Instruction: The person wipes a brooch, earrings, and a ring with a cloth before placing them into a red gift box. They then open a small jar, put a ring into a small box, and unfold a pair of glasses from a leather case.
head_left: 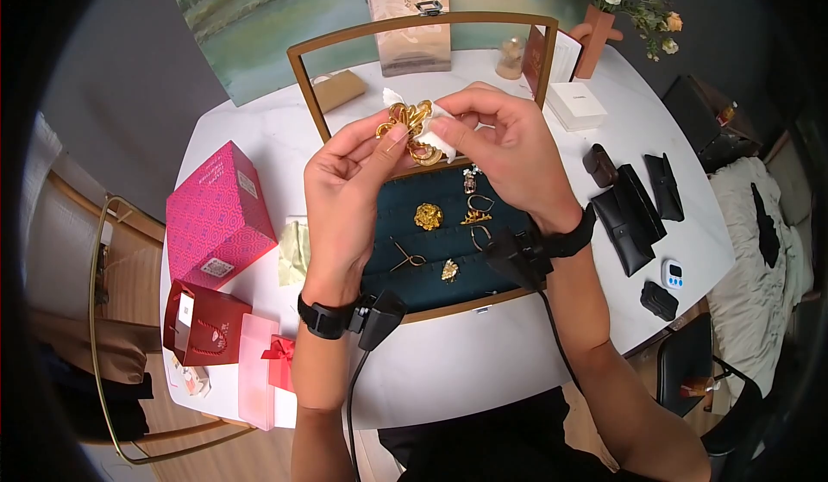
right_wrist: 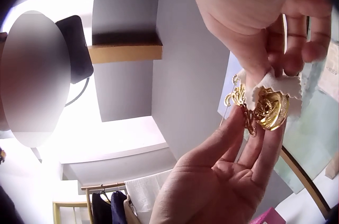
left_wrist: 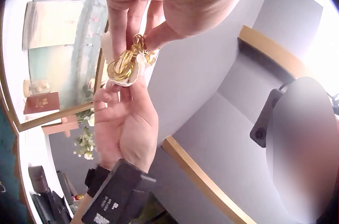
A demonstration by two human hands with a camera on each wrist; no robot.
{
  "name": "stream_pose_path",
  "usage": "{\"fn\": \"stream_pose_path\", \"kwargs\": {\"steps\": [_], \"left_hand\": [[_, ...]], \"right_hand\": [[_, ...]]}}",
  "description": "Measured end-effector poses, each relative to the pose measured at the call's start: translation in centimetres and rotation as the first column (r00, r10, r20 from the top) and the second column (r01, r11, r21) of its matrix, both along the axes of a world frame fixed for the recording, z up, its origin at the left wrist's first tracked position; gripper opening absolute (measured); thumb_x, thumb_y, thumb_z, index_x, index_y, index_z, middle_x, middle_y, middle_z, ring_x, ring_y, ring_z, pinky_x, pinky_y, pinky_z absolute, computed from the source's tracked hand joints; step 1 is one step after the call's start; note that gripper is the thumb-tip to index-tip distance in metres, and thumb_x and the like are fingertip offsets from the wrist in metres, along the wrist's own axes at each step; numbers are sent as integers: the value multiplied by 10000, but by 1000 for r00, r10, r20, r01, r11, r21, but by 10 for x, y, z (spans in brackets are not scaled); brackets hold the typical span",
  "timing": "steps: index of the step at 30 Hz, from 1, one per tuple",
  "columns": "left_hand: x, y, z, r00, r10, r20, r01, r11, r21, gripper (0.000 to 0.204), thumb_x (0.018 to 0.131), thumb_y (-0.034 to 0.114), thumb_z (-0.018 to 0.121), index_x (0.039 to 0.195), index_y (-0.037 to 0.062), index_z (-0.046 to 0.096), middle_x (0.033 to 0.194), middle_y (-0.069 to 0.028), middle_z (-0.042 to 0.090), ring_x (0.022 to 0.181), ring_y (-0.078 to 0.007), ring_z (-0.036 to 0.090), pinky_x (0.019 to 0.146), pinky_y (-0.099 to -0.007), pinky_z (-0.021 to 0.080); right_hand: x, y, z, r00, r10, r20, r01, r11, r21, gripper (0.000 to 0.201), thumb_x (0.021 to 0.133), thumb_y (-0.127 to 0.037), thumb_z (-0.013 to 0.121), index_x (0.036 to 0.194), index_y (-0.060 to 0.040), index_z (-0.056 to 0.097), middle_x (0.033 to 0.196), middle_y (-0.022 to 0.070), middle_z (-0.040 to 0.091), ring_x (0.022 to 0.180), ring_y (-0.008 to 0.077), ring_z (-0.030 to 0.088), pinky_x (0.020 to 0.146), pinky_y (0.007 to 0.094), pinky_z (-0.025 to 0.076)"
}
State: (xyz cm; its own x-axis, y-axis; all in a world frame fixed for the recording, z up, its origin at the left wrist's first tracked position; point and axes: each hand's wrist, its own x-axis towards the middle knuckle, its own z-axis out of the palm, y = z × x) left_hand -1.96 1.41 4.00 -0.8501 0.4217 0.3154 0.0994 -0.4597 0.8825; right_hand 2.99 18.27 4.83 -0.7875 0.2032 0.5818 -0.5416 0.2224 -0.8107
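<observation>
Up over the jewelry box, both hands meet at a gold brooch with looped, ribbon-like strands. My left hand pinches the brooch at its left side between thumb and fingers; a thin pin sticks out near the thumb. A white polishing cloth with a zigzag edge is pinched in my right hand and pressed against the brooch. In the left wrist view the cloth lies around the lower part of the brooch. On the box's dark green lining lie a gold flower brooch and other small pieces.
The box's framed glass lid stands raised behind the hands. A pink patterned box, a red gift bag and a pale green cloth are at left. Black cases, a small timer and a white box are at right.
</observation>
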Motion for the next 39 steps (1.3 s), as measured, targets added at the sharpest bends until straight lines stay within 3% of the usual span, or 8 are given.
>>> {"fn": "stream_pose_path", "kwargs": {"steps": [8,13,21,24,26,29,34,39], "left_hand": [[7,1,4,998,5,65,-4,1000,-16,255,897,40,697,1134,-51,671,1014,-133,718,868,-141,683,792,-260,559],[4,-1,-1,996,24,-90,-31,997,-69,239,886,25,710,1115,-40,684,885,-72,706,752,-90,623,703,-216,499],[4,-1,2,993,58,-106,-66,995,-74,219,888,40,715,1093,-33,685,870,-58,703,744,-77,612,685,-208,486],[5,4,-1,986,117,-121,-126,989,-75,229,892,53,714,1099,-38,677,876,-59,706,757,-77,623,689,-210,491],[5,6,-4,979,155,-134,-165,984,-69,237,894,62,714,1104,-41,673,878,-60,707,767,-79,631,693,-212,495],[1,3,-5,977,169,-126,-180,980,-79,226,915,77,686,1111,-31,662,928,-81,711,770,-97,644,698,-230,510],[-5,0,-1,993,120,20,-120,993,10,232,950,92,631,1141,-39,627,990,-109,702,781,-135,667,749,-251,543],[3,9,-4,995,63,80,-73,989,127,217,960,100,618,1136,-27,627,1010,-105,695,818,-138,661,762,-253,534]], "right_hand": [[2,4,-2,987,125,103,-117,990,-77,183,846,-125,778,879,18,669,724,-11,623,653,16,530,566,171,427],[6,4,5,982,136,129,-127,989,-77,158,868,-118,753,886,21,680,752,-3,633,652,11,526,555,169,418],[3,9,0,991,98,96,-95,995,-35,138,905,-108,700,913,29,693,802,5,648,629,39,519,538,196,403],[0,-3,1,993,-62,-97,69,995,71,131,894,-99,697,914,30,697,799,28,646,598,84,527,540,233,414],[8,-15,7,913,-363,-184,401,879,259,119,879,-90,698,924,21,701,799,54,638,567,124,524,543,259,420],[7,-16,6,844,-458,-280,520,827,213,111,866,-89,712,923,6,714,779,58,633,556,125,517,529,251,411],[11,-2,14,812,-487,-321,550,823,144,121,846,-93,737,926,-3,735,739,57,625,566,106,522,507,235,397],[6,-18,5,884,-348,-312,438,849,295,162,891,-127,693,953,19,724,786,64,643,598,114,564,529,240,436]]}}
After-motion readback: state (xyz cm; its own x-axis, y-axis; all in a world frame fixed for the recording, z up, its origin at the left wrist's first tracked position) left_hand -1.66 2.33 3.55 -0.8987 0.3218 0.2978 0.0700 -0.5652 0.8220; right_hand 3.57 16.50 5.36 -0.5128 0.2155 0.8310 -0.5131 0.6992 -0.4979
